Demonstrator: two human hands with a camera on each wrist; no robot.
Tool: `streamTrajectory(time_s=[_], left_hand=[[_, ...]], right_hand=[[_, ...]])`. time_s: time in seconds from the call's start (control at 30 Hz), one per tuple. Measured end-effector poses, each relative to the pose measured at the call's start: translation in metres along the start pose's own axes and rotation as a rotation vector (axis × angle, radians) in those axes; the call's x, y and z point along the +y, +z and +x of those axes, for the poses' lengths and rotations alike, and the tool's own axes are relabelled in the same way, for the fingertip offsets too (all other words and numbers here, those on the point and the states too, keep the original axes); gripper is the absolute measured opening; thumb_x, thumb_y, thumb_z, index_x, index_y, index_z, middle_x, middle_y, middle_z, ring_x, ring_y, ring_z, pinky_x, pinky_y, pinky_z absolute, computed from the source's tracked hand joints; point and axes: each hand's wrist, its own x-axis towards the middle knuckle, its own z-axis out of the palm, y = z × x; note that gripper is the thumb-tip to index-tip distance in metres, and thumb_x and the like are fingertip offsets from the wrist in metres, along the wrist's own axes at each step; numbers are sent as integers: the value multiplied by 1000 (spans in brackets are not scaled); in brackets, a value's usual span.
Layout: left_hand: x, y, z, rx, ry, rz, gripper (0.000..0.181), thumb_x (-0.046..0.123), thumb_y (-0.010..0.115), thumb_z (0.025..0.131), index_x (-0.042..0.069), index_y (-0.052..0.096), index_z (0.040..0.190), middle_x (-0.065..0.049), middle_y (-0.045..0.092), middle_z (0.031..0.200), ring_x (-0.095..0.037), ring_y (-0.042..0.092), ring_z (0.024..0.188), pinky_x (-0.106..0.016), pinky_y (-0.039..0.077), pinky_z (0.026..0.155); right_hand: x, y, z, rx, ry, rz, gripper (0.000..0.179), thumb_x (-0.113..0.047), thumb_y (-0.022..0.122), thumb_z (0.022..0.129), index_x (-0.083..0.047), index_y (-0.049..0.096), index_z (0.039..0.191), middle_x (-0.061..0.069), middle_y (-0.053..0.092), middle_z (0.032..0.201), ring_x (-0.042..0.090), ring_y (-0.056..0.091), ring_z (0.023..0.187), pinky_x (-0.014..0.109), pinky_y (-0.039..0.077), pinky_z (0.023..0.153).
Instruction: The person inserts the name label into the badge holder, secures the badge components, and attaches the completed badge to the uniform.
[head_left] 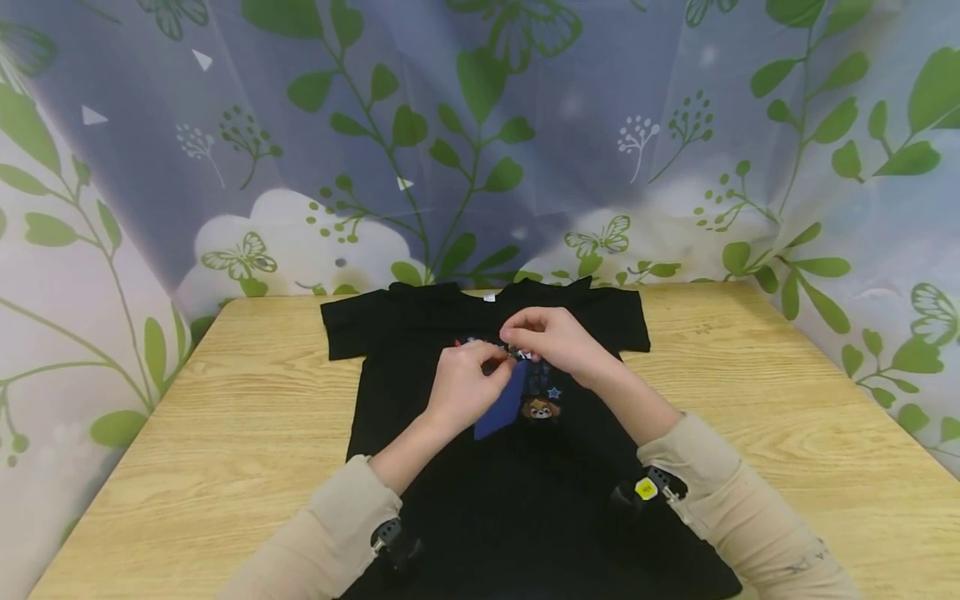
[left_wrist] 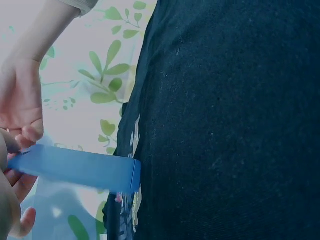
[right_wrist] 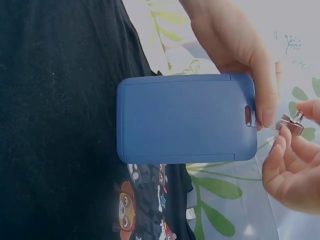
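A blue badge holder [right_wrist: 187,119] with a slot at one end hangs on its edge above a black T-shirt [head_left: 465,500]. My left hand [head_left: 467,385] pinches it at the slotted end, thumb against fingers. Close beside, my right hand [head_left: 561,340] holds a small metal clip [right_wrist: 292,124] between its fingertips, just off the slotted end in the right wrist view. Whether the clip is linked to the slot I cannot tell. The left wrist view shows the badge holder [left_wrist: 80,167] nearly edge-on, with the left fingers partly cut off at the frame's side.
The T-shirt lies spread on a wood-grain table [head_left: 750,375], collar at the far edge, with a cartoon dog print [head_left: 540,408] on its chest. Behind the table hangs a leaf-patterned curtain [head_left: 480,167]. Black straps [head_left: 390,537] are worn on both sleeves.
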Motion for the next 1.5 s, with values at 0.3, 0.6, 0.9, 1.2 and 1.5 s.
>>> streamTrajectory(time_s=[0.3, 0.6, 0.9, 1.2, 1.5], left_hand=[[2, -5, -1, -81, -226, -115, 5, 9, 68, 80, 5, 66, 79, -3, 62, 76, -15, 59, 67, -25, 48, 61], [-1, -7, 0, -89, -310, -162, 8, 12, 70, 81, 6, 64, 80, -2, 60, 78, -13, 56, 68, -25, 46, 60], [-4, -14, 3, -8, -234, -135, 8, 12, 68, 82, 5, 68, 84, -3, 61, 80, -17, 52, 77, -30, 44, 67], [-4, -18, 7, -9, -194, -169, 11, 15, 68, 84, 6, 69, 90, -2, 63, 85, -18, 50, 82, -33, 43, 68], [-1, -22, 11, -74, -317, -236, 16, 16, 71, 82, 4, 71, 92, -2, 62, 88, -17, 57, 80, -31, 48, 69]], right_hand=[[0, -2, 0, -37, -37, 62, 30, -11, 57, 89, 2, 60, 116, 19, 63, 98, 37, 52, 82, 31, 45, 66], [-1, -2, 0, -41, -88, 94, 27, -8, 57, 90, 4, 59, 114, 11, 64, 95, 19, 55, 77, 30, 45, 68], [1, -4, 0, -18, -102, 115, 22, -4, 56, 91, 8, 58, 109, 8, 62, 90, 15, 56, 76, 28, 47, 70], [2, -4, 1, 6, -131, 122, 19, -5, 57, 90, 7, 60, 105, 17, 62, 91, 19, 56, 75, 29, 48, 70], [3, -4, 1, 23, -125, 107, 18, -4, 58, 90, 6, 61, 104, 9, 64, 90, 36, 57, 85, 31, 49, 72]])
